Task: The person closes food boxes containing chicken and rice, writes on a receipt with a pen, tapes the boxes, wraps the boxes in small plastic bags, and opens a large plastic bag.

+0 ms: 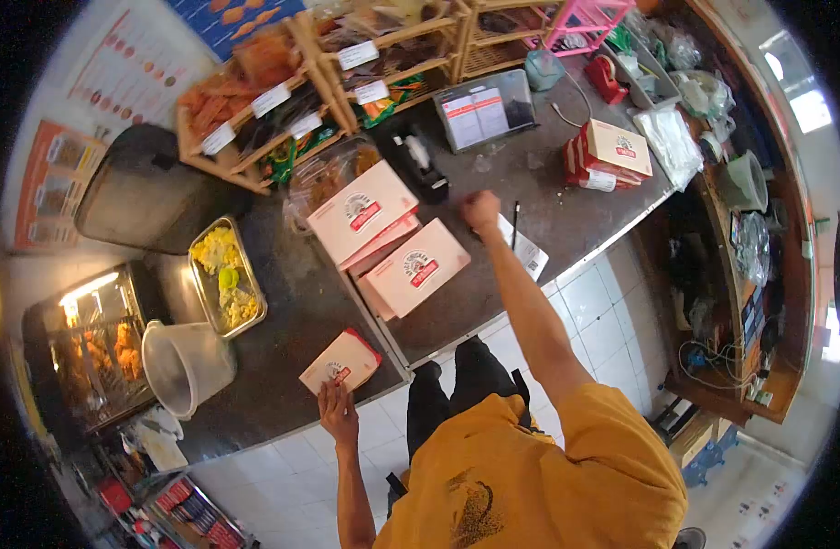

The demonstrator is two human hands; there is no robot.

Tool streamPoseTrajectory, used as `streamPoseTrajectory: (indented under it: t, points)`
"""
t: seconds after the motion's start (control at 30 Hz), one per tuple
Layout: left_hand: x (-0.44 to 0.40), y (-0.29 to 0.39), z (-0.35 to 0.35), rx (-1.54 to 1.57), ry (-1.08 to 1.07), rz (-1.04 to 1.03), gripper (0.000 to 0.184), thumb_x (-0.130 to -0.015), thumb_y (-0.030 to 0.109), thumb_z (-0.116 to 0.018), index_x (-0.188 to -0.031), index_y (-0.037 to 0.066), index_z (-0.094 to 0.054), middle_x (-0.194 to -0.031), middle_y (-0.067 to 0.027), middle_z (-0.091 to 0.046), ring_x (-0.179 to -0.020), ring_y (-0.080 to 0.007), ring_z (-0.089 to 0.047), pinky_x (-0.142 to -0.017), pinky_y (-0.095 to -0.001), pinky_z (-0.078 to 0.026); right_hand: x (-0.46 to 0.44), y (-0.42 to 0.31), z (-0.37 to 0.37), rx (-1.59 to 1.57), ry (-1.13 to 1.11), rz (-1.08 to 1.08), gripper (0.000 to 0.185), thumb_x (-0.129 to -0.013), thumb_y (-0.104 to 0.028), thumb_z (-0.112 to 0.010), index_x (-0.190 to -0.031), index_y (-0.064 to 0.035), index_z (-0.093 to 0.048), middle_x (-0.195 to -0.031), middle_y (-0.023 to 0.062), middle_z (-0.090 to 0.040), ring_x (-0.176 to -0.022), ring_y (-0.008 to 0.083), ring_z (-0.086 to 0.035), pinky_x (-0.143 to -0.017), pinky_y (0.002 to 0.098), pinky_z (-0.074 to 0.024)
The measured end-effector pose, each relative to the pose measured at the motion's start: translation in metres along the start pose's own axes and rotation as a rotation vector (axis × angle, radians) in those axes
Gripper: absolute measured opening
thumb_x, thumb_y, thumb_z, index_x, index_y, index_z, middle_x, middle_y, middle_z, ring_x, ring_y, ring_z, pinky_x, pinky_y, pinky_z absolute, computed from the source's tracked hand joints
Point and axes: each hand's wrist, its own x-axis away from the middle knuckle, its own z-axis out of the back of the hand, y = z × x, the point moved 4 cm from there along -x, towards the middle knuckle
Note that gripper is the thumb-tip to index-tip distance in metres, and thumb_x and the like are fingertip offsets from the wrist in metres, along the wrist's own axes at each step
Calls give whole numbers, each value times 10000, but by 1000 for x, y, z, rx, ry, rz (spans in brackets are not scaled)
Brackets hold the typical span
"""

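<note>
My left hand (339,412) rests its stretched fingers on the near edge of a small printed food box (347,360), which lies closed on the dark counter. Farther right, my right hand (480,212) is curled over the counter, just above a white paper slip (524,247) with a black pen (516,224) on it. Whether anything is inside those curled fingers is hidden. Between my hands lie larger pale boxes with the same print: one stack (363,214) farther back and another box (418,268) closer to me.
Behind the boxes are a black tape dispenser (422,169) and a tablet (486,112). More red-sided boxes (612,154) stand at the right. On the left are a metal tray of yellow food (260,309), a plastic bucket (189,366) and a lit display case (91,343).
</note>
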Motion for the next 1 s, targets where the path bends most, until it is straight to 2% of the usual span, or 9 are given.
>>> streamPoseTrajectory:
  t: [0.07,0.13,0.2,0.37,0.47,0.63,0.8,0.9,1.0]
  points:
    - [4,-8,-4,44,34,37,327,-889,114,-718,-1213,83,-698,-1324,-140,-641,-1271,-371,-565,-1085,-483,-425,36,-2,48,-311,101,67,276,-878,-295,-690,-862,-35,-780,-831,183,-741,-725,306,-723,-712,411,-565]
    - [-8,-6,-4,73,97,-24,326,-883,120,-722,-1207,89,-697,-1292,-132,-655,-1240,-375,-577,-1054,-478,-450,96,-28,88,-819,-92,-192,398,-959,-361,-670,-790,-5,-724,-650,5,-618,-578,82,-520,-522,279,-414]
    - [-9,1,1,74,131,73,342,-861,103,-731,-1202,90,-695,-1261,-116,-668,-1185,-374,-605,-1015,-469,-482,184,-88,145,-785,-269,-65,300,-983,-276,-643,-840,-21,-709,-642,-12,-603,-560,71,-512,-506,243,-404]
    - [-16,8,1,79,208,170,344,-864,191,-740,-1196,113,-695,-1289,-72,-668,-1179,-331,-625,-1008,-420,-501,372,-151,22,-773,-773,50,205,-973,-200,-666,-948,-4,-724,-774,36,-695,-650,86,-632,-522,236,-489]
    - [-15,2,5,110,178,149,369,-863,192,-751,-1213,101,-678,-1251,-82,-679,-1187,-325,-620,-973,-414,-519,413,-204,-29,-651,-573,267,298,-932,-270,-695,-786,-11,-712,-633,100,-676,-507,195,-643,-516,349,-512]
    - [-13,-9,-1,174,210,128,396,-862,255,-740,-1212,89,-656,-1288,-104,-656,-1171,-336,-624,-957,-430,-520,423,-205,-51,-390,-385,223,295,-882,-299,-680,-762,-30,-706,-752,195,-681,-685,400,-670,-622,462,-530]
    - [-20,-5,11,213,147,187,541,-844,295,-774,-1286,37,-600,-1260,-132,-665,-1086,-371,-643,-908,-421,-530,409,-164,-104,-647,-816,103,218,-805,-257,-709,-739,-49,-730,-677,165,-670,-636,324,-661,-628,446,-520]
    - [-23,-5,13,187,125,136,595,-818,286,-793,-1311,32,-577,-1182,-153,-679,-1021,-373,-646,-916,-426,-507,399,-134,-189,-324,-745,178,233,-772,-260,-734,-754,-28,-744,-690,161,-689,-661,303,-690,-650,424,-550]
    - [-19,-22,0,159,54,40,693,-753,272,-828,-1352,62,-548,-1259,-173,-613,-1134,-382,-575,-987,-477,-445,374,-168,-78,-211,-742,138,329,-758,-282,-760,-885,19,-721,-818,233,-698,-814,389,-700,-772,451,-560]
